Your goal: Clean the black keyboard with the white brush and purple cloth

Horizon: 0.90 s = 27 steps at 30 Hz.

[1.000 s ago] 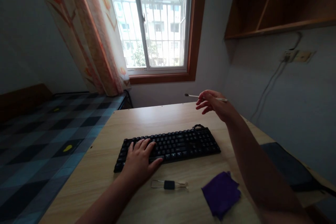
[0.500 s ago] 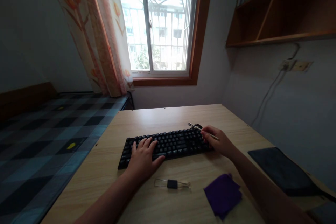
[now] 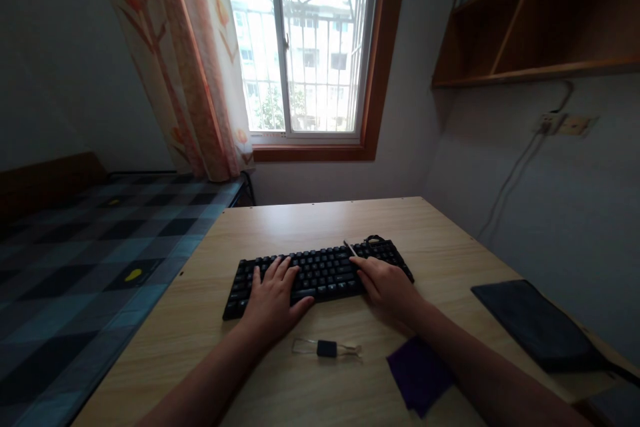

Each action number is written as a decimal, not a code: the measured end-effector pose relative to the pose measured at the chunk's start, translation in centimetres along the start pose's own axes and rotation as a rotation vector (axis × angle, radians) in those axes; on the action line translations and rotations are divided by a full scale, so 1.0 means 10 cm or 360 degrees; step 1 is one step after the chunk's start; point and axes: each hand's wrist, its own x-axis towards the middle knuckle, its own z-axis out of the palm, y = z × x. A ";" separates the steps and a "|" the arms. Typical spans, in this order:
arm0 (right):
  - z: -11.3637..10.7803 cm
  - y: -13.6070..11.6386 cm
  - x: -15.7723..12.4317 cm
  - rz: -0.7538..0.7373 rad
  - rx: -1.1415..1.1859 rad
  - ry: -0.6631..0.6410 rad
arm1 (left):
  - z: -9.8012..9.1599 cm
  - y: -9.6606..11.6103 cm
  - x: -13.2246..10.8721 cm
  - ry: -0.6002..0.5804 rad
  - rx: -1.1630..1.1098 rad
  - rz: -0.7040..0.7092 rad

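A black keyboard [image 3: 320,273] lies slightly slanted on the wooden table. My left hand [image 3: 274,293] rests on its left part, fingers spread over the keys and thumb along the front edge. In my right hand [image 3: 383,283] is a slim brush [image 3: 351,248], a thin stick with a small greyish tip. That tip is over the keyboard's back rows, right of the middle; whether it touches the keys I cannot tell. In front of the keyboard lies a small dark block with wire loops [image 3: 327,349], like a keycap puller. A folded purple cloth [image 3: 419,373] is partly covered by my right forearm.
A dark flat pouch [image 3: 540,327] lies at the right edge of the table [image 3: 280,220]. To the left stands a bed with a checked cover [image 3: 150,233]. Ahead are a window [image 3: 315,80] and a curtain [image 3: 195,80]; a wooden shelf [image 3: 540,70] hangs at upper right.
My right hand has moved left with the brush, from the keyboard's right end to nearer its middle, and the stick now points more steeply away. My left hand has stayed in place.
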 end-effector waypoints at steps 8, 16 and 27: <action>0.04 -0.09 0.13 0.0134 -0.0010 -0.0081 | -0.05 0.04 -0.01 -0.0026 -0.0002 -0.0004; 0.05 -0.17 0.23 0.0167 -0.0134 -0.0147 | -0.04 0.05 -0.02 -0.0010 0.0007 -0.0012; 0.13 -0.25 -0.20 0.0075 -0.0160 -0.0238 | -0.02 0.07 -0.02 0.0003 0.0018 -0.0028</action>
